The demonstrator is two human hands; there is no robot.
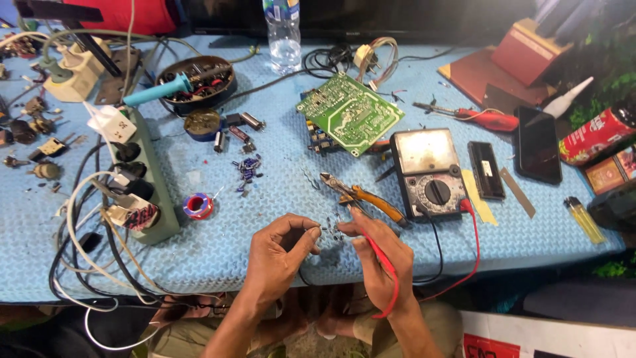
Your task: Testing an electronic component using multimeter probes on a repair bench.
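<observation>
Both hands meet near the mat's edge: our left hand [277,255] pinches a tiny component [317,232], right hand [379,255] grips the red multimeter probe [372,246]. We're mid-test; next needs steady tip contact.

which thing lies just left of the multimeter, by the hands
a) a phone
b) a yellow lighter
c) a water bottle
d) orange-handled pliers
d: the orange-handled pliers lie on the blue mat beside the multimeter, just above the right hand; the bottle stands at the far edge, and the lighter and phone lie to the multimeter's right.
</observation>
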